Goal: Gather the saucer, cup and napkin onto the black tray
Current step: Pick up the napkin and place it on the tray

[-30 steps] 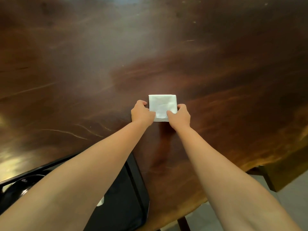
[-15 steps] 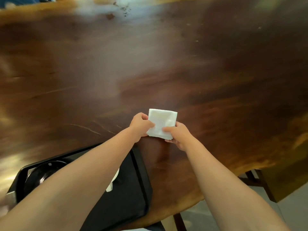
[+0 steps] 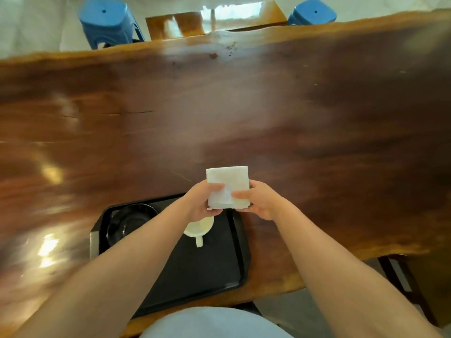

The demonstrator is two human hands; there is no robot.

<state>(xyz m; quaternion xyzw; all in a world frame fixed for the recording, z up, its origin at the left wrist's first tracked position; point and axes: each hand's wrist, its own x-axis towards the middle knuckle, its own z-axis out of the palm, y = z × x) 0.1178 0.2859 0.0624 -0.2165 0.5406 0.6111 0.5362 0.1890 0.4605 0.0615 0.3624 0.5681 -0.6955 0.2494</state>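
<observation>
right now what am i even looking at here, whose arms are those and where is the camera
There is no machine here. The camera sits on a person's head and looks forward and down, so the two bare arms reaching out from the bottom of the picture are that person's own.

The left hand and the right hand together hold a folded white napkin, lifted over the far edge of a black tray.

The tray lies on a long dark wooden table, near the person. On it are a black saucer at the left and a white cup, partly hidden under the left hand, its handle pointing toward the person.

Beyond the table's far edge stand two blue stools.
</observation>
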